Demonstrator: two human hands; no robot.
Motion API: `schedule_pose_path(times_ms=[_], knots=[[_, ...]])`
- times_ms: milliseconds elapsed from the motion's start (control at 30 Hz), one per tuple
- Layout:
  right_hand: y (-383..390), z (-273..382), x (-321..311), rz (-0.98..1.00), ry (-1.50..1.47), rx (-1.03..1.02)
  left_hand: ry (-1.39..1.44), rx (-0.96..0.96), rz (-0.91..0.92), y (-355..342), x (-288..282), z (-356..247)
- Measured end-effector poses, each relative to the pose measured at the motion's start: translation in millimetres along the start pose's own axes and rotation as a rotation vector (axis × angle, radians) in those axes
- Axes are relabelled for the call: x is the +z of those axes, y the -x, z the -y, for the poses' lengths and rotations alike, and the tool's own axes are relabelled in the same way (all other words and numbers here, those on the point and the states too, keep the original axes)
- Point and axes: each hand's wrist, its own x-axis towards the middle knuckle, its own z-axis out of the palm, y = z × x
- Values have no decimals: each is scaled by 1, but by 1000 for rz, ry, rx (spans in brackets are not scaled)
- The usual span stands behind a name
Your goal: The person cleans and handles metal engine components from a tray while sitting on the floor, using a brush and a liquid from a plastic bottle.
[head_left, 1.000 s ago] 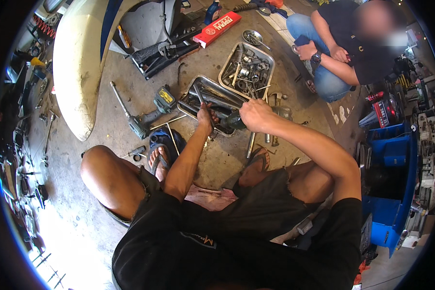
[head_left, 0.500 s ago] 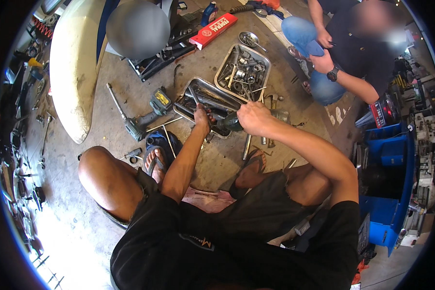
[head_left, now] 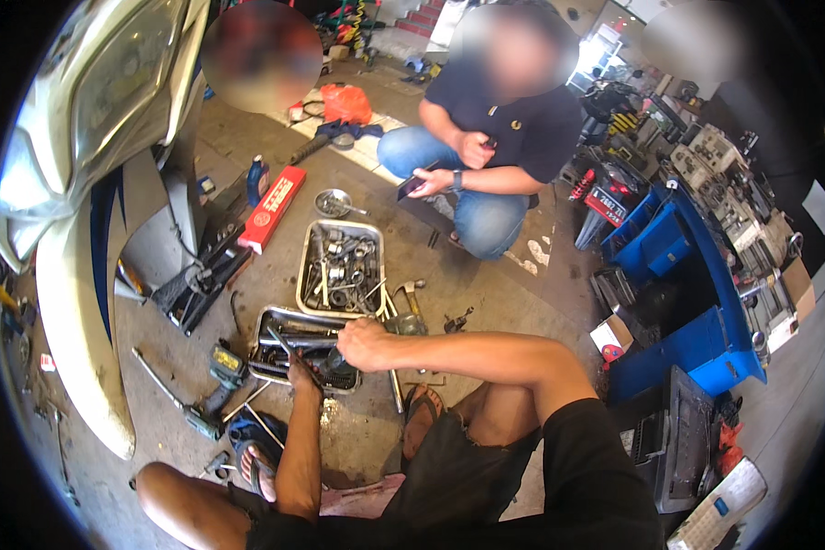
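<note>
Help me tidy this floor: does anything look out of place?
Somewhat: the hammer and cordless impact wrench lie loose on the concrete floor beside the metal trays, while sockets sit gathered inside one.

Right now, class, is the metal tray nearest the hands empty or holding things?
Holding things: long metal pieces lie inside the tray.

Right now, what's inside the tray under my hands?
Long metal pieces lie in the tray. Your left hand and right hand cover part of it, so whatever lies beneath them can't be seen.
</note>
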Motion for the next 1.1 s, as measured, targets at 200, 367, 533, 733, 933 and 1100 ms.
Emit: schedule_pose_path(times_ms=[200, 367, 533, 733, 933, 1100], knots=[[-17, -1, 9, -37, -1, 38, -72, 86, -98, 16, 4, -12], [-24, -7, 18, -55, -9, 42, -129, 128, -61, 15, 9, -19], [-27, -19, 37, -56, -37, 33, 7, 47, 12, 26, 21, -16], [-30, -25, 52, -9, 128, -8, 103, -81, 44, 41, 24, -21], [-19, -14, 19, -24, -53, 71, 71, -151, 26, 33, 18, -26], [-17, -20, 35, -186, -62, 90, 87, -190, 67, 13, 5, -14]])
